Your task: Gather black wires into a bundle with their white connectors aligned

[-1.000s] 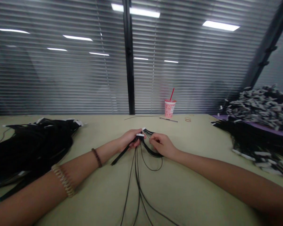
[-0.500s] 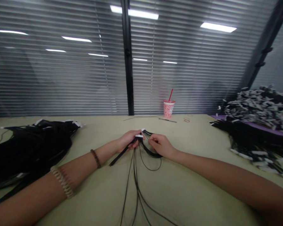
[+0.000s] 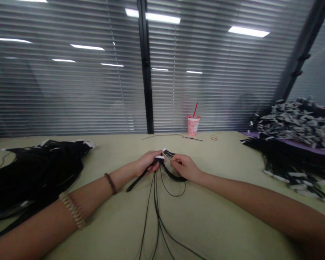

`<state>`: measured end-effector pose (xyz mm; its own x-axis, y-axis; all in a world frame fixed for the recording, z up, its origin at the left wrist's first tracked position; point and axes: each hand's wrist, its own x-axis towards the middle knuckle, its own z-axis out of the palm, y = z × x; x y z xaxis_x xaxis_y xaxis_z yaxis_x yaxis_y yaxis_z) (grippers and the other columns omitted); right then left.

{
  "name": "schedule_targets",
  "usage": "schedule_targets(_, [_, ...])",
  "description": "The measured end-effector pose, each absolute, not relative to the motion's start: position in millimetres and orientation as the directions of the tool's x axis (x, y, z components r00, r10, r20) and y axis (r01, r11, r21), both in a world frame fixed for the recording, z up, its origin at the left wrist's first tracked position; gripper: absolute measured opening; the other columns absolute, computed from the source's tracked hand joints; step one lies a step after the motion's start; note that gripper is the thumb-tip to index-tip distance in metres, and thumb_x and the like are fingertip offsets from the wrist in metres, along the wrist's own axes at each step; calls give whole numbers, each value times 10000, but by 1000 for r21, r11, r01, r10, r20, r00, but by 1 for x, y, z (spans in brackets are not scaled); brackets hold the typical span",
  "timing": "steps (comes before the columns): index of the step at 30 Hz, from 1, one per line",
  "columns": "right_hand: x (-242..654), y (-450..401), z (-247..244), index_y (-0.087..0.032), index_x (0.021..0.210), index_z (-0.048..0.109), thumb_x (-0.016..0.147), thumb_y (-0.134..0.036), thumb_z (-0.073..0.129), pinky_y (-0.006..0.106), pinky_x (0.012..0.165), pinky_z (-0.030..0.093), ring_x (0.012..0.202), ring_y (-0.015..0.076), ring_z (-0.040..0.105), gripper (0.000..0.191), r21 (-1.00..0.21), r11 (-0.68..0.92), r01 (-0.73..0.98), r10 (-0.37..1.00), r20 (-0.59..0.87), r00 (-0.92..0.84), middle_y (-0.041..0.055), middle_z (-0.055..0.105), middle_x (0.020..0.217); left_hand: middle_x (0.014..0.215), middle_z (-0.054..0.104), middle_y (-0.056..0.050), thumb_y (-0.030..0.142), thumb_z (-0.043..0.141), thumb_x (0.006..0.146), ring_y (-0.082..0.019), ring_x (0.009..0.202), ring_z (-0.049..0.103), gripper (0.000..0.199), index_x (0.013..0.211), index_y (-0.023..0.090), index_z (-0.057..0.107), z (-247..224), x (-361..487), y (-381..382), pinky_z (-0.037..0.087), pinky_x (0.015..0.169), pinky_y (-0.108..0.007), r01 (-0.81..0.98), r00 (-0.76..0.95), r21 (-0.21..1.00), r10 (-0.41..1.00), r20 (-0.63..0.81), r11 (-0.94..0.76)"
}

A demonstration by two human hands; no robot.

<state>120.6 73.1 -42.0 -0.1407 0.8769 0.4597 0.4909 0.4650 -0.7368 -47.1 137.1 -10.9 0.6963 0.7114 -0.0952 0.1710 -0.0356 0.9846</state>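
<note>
Near the middle of the table, my left hand point(image 3: 148, 161) is closed on a black cable bundle point(image 3: 137, 181) by its white connectors. One white connector point(image 3: 159, 157) lies across the fingers, and a second white connector point(image 3: 164, 150) shows just behind it. My right hand point(image 3: 184, 167) is closed beside the black wires running from these connectors, its fingertips pinched on them. A black band of wires curves down under the right hand. Several thin black wires point(image 3: 157, 213) hang from the left hand towards the front edge.
A black cable pile point(image 3: 51, 166) lies at the left. More black cables point(image 3: 284, 155) and a heap of white-ended pieces point(image 3: 300, 121) are at the right. Farther back stand a pink cup point(image 3: 193, 126), a thin pen-like stick point(image 3: 192, 138) and rubber bands point(image 3: 213, 138).
The view has shifted very slightly. Both hands keep nearly the same place and hold on the cables.
</note>
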Motion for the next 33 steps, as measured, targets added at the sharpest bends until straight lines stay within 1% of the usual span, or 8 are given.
schedule_targets(6, [121, 72, -41, -167, 659, 495, 766, -233, 437, 170, 408, 280, 422, 68, 398, 139, -754, 460, 468, 882, 449, -144, -55, 430, 477, 275, 409, 42, 482, 339, 798, -50, 216, 216, 404, 770, 139, 550, -12, -48, 137, 108, 272, -164, 161, 707, 986, 701, -93, -32])
schedule_targets(10, [120, 71, -40, -166, 646, 487, 765, -236, 441, 171, 413, 279, 424, 67, 400, 146, -757, 457, 467, 884, 445, -143, -55, 430, 475, 276, 411, 42, 495, 349, 791, -52, 214, 221, 413, 772, 138, 556, -13, -48, 138, 116, 263, -160, 167, 710, 984, 700, -79, -58])
schedule_targets(19, [121, 74, -41, -164, 655, 496, 763, -221, 442, 174, 432, 282, 431, 66, 405, 133, -744, 455, 489, 882, 451, -133, -55, 450, 482, 272, 411, 41, 493, 343, 794, -52, 210, 231, 418, 758, 135, 556, -11, -47, 137, 119, 265, -163, 171, 708, 983, 702, -76, -67])
schedule_targets(26, [122, 74, -41, -164, 626, 492, 774, -198, 412, 170, 432, 286, 435, 63, 410, 171, -727, 460, 510, 879, 452, -149, -48, 463, 494, 265, 406, 40, 487, 337, 799, -51, 210, 232, 419, 757, 134, 559, -13, -46, 137, 114, 271, -166, 175, 708, 981, 703, -69, -80])
schedule_targets(33, [121, 72, -39, -161, 683, 512, 790, -213, 419, 163, 447, 314, 478, 66, 450, 152, -712, 481, 511, 870, 458, -181, -35, 507, 553, 260, 397, 45, 475, 317, 810, -54, 207, 243, 414, 740, 140, 550, -9, -45, 130, 124, 267, -163, 194, 703, 975, 709, -62, -107])
